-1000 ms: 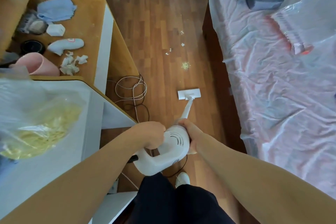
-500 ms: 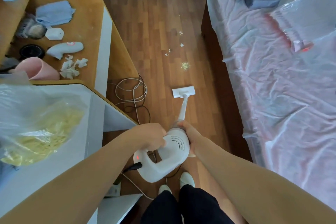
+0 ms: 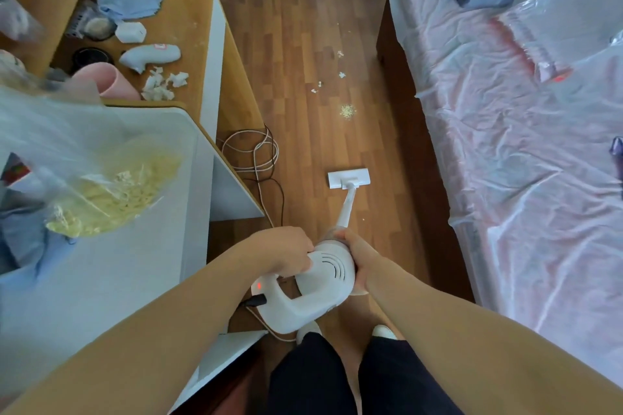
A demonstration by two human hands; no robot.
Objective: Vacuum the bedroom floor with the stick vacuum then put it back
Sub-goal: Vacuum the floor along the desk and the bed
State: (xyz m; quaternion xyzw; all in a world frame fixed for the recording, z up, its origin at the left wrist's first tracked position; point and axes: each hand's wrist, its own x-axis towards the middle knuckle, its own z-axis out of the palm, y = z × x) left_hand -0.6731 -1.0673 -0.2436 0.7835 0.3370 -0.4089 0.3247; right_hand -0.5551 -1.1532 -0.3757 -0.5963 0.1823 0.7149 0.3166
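Note:
A white stick vacuum (image 3: 323, 283) stands on the wooden floor (image 3: 303, 44), its tube running forward to a flat white floor head (image 3: 348, 179). A red light glows on its handle. My left hand (image 3: 285, 251) grips the left side of the motor body. My right hand (image 3: 357, 258) grips the right side, near where the tube starts. A small pile of yellowish crumbs (image 3: 347, 110) lies ahead of the floor head. White paper scraps (image 3: 341, 74) are scattered further on.
A bed (image 3: 505, 131) under clear plastic sheeting fills the right side. A wooden desk (image 3: 188, 3) and a white table (image 3: 111, 246) with a bag of yellow bits stand left. Coiled cables (image 3: 253, 152) lie on the floor by the desk.
The view has pulled back: the vacuum body sits lower in view and my feet show below it. The red handle light has come into sight. Both hands keep their grip.

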